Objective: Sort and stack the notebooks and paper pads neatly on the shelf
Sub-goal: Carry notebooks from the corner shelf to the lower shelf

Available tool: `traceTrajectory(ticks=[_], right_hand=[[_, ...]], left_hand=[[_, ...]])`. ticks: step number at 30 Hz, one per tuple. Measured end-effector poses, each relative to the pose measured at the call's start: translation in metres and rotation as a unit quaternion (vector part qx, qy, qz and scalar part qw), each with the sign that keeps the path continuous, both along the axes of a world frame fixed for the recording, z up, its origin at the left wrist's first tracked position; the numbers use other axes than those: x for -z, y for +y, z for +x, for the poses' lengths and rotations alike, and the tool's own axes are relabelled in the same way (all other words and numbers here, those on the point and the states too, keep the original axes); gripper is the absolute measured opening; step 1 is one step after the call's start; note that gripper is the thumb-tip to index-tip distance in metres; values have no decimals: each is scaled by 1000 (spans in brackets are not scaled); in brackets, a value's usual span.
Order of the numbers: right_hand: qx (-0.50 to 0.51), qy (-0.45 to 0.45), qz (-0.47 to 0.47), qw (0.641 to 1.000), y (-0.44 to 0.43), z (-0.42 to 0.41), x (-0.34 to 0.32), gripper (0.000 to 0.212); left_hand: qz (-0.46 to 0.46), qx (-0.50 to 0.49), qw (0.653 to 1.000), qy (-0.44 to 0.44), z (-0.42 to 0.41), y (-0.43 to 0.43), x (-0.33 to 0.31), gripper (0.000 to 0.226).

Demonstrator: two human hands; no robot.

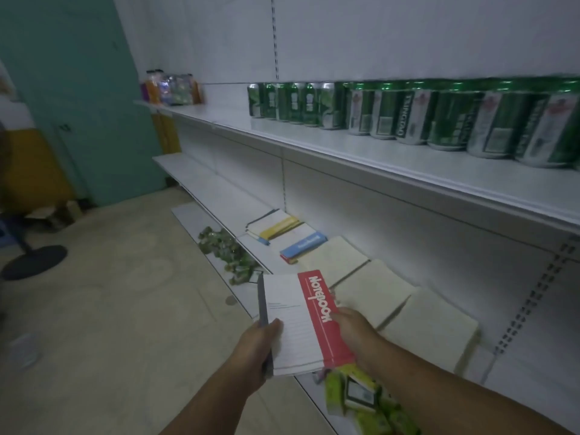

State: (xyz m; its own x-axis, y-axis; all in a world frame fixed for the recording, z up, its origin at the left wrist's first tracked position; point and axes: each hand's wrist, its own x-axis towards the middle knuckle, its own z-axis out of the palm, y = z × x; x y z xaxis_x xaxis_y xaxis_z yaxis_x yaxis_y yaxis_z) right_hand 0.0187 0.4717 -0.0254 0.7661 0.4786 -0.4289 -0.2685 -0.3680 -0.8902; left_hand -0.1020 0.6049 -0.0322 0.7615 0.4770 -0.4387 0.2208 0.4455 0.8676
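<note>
Both my hands hold a stack of notebooks with a white cover and a red "Notebook" band (301, 321) above the floor, in front of the low shelf (201, 180). My left hand (260, 346) grips its left edge, thumb on the cover. My right hand (351, 328) grips the red side. On the shelf lie a stack with a yellow band (273, 226), a stack with a blue band (303, 246) and three cream paper pads (335, 257), (373, 288), (433, 328) in a row.
Green cans (408, 114) line the upper shelf (345, 152), with bottles (169, 87) at its far end. Green packets (226, 246) lie on the bottom shelf, and yellow-green boxes (361, 397) sit under my right arm. A fan base (34, 262) stands on the floor at left.
</note>
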Motion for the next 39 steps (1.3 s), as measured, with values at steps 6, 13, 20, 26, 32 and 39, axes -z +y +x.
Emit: traceTrajectory(ticks=[6,13,20,26,32,39], right_hand=[[-40,-4,11,999,125,58,-2,22],[-18,-3,17,1000,246,99,3,28],[75,-1,15,997,373,129,38,25],[176,15,24,984,444,159,48,25],[252,82,-15,964,471,211,75,20],[262,78,-78,959,501,305,117,17]], left_hand=[[73,-45,996,14,45,112,-14,31],[121,-44,989,69,98,233,-6,22],[135,-23,975,175,164,384,40,21],[177,94,961,190,220,469,45,27],[211,166,946,182,288,508,64,23],[315,199,913,168,394,547,101,25]])
